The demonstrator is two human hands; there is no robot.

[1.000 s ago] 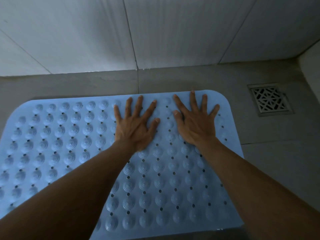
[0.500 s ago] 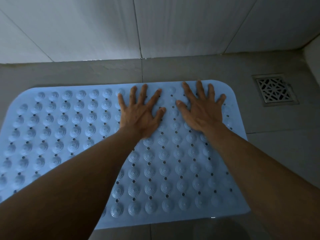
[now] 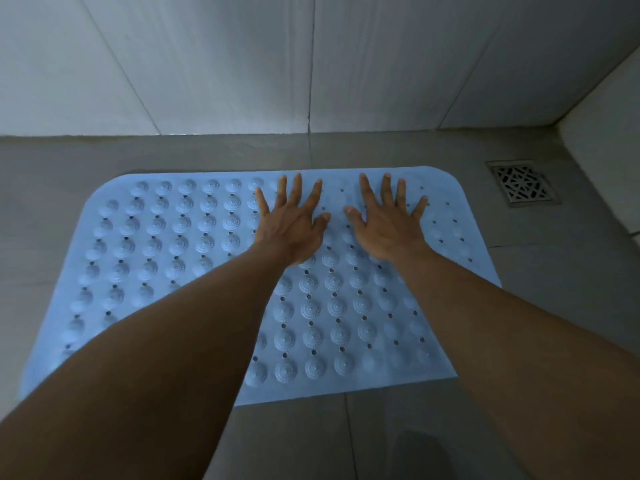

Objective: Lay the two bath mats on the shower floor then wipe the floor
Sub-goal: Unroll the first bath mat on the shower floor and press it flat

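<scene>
Both palms, left hand and right hand, fingers spread, press flat on the blue bath mat toward its twelve o'clock edge.

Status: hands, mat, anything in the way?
Both flat, fingers spread: left hand, right hand, pressing the blue bath mat. Mat lies flat on the shower floor, clear of the floor drain. Only one mat in view. Nothing in the way.
</scene>
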